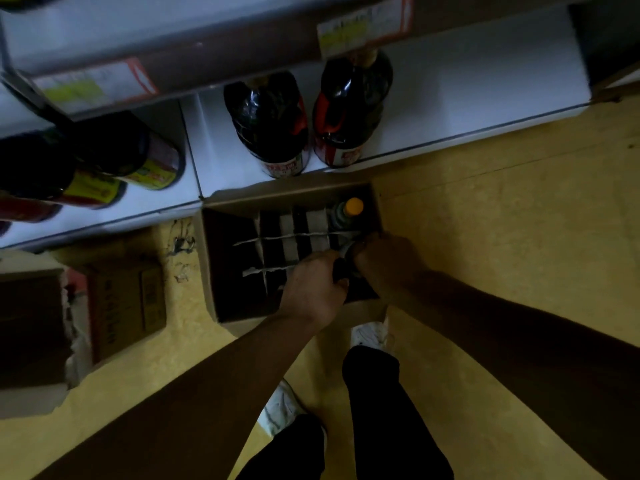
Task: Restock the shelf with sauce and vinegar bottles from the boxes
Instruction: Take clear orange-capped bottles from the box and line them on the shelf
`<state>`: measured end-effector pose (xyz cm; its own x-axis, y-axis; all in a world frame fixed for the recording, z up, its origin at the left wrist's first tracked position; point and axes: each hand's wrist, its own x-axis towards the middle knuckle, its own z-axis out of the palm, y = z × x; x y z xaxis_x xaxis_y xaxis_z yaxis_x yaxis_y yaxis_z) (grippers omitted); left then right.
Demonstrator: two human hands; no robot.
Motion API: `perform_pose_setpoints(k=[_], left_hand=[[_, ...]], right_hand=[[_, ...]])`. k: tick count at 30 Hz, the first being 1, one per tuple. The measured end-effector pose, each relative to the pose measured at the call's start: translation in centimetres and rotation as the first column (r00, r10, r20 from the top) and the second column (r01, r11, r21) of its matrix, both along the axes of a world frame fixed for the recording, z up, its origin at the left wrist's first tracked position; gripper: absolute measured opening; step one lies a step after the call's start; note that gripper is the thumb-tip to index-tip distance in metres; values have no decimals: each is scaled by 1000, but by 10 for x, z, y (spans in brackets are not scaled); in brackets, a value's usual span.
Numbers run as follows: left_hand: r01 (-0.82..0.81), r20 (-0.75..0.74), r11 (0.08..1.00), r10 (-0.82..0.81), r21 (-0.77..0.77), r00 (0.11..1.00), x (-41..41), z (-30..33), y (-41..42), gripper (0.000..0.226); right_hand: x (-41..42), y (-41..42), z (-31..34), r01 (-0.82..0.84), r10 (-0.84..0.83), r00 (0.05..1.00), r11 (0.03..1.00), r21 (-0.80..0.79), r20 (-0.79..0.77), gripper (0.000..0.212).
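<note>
1. So, both hands are reaching down into the open box on the floor: left hand and right hand are each curling round a dark bottle top at the near right cells.
2. Box looks mostly emptied; one orange-capped bottle is standing upright in the far right cell, long axis vertical.
3. Further off, two dark bottles are standing on the shelf, with lots of room left.

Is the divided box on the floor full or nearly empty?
Nearly empty. The box shows mostly dark, vacant cells; one orange-capped bottle stands in its far corner, and both hands grip another.
</note>
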<state>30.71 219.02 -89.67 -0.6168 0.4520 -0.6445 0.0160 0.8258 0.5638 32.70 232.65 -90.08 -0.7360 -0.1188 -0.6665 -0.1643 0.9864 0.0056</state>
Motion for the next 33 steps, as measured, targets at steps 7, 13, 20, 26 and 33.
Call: perform_pose_setpoints(k=[7,13,20,26,33], left_hand=[[-21,10,994,20,106,1000,-6,47,-1,46],[-1,-30,967,9,253,1000,-17,108,0,62],[-15,-124,914,71,404,990,-35,208,1,69],[-4,-203,851,130,525,970,-59,320,-3,63],[11,-272,803,188,595,944,-74,432,-10,48]], right_hand=[[-13,0,107,22,-21,1000,1000,-15,12,31],[-26,-6,209,65,-107,968,980,-187,-225,15],[-46,-10,341,79,-94,982,993,-91,-164,27],[-54,-18,461,56,-97,927,991,-124,-362,30],[-57,-28,578,48,-130,861,983,-175,-491,14]])
